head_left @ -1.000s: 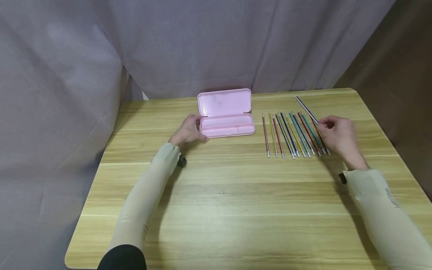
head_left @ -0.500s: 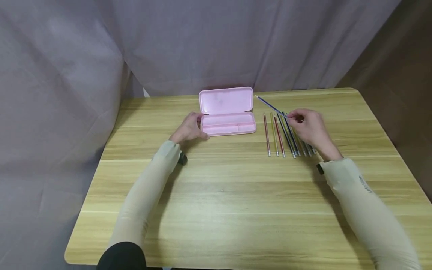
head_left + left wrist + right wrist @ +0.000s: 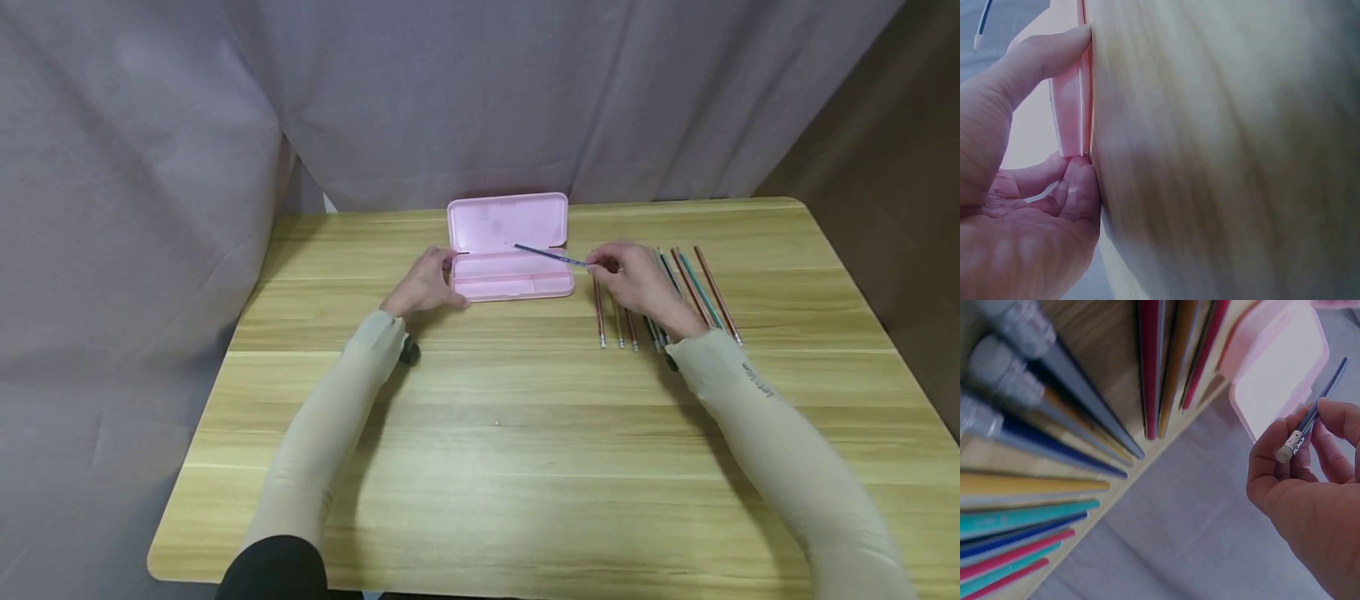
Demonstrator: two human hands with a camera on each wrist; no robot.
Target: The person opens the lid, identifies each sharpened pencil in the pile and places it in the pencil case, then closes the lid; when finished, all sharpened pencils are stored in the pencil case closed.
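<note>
The right hand (image 3: 637, 279) pinches a blue pencil (image 3: 546, 253) between thumb and fingertips near its eraser end; the right wrist view shows the fingers (image 3: 1341, 422) curled round the shaft, the eraser just above the thumb. The pencil is held off the table, tilted, with its point over the open tray of the pink pencil case (image 3: 512, 282). The left hand (image 3: 423, 283) grips the left end of the case: in the left wrist view the thumb (image 3: 1041, 56) lies against the upper edge and a curled finger (image 3: 1079, 187) presses the lower corner.

The case sits at the far middle of the table (image 3: 525, 433), lid standing open toward the curtain. Just right of the case, a row of coloured pencils (image 3: 697, 292) lies side by side on the table, eraser ends toward the person; the right hand and forearm cover the middle of the row. A grey curtain (image 3: 450, 100) hangs behind and to the left of the table. Both forearms wear beige sleeves (image 3: 330, 425).
</note>
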